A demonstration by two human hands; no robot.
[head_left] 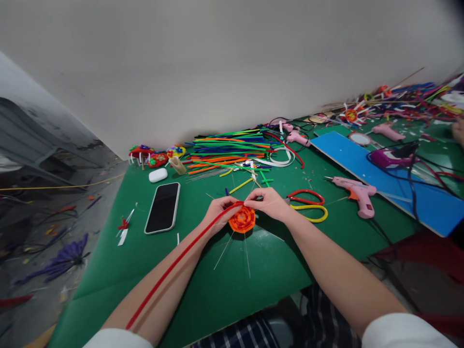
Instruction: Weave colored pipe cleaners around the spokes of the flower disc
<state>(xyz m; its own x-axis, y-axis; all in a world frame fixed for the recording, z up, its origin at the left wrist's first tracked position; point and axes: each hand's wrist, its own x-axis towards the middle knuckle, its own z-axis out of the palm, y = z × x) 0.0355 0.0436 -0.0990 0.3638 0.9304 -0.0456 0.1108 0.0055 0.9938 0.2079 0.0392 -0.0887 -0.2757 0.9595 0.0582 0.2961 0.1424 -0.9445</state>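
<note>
An orange woven disc point(241, 220) with thin white spokes sticking out sits just above the green table point(203, 285). My left hand point(218, 210) is closed on the disc's left edge and pinches a long red pipe cleaner point(174, 265) that trails back along my left forearm. My right hand point(268, 202) is closed on the disc's upper right edge, fingers pinched where the red pipe cleaner meets the weave.
A black phone point(163, 207) and white earbud case point(158, 175) lie to the left. A pile of coloured pipe cleaners point(232, 150) is behind the hands. Scissors with red and yellow handles point(308, 205), a pink glue gun point(357, 194) and a blue board point(384, 181) lie right.
</note>
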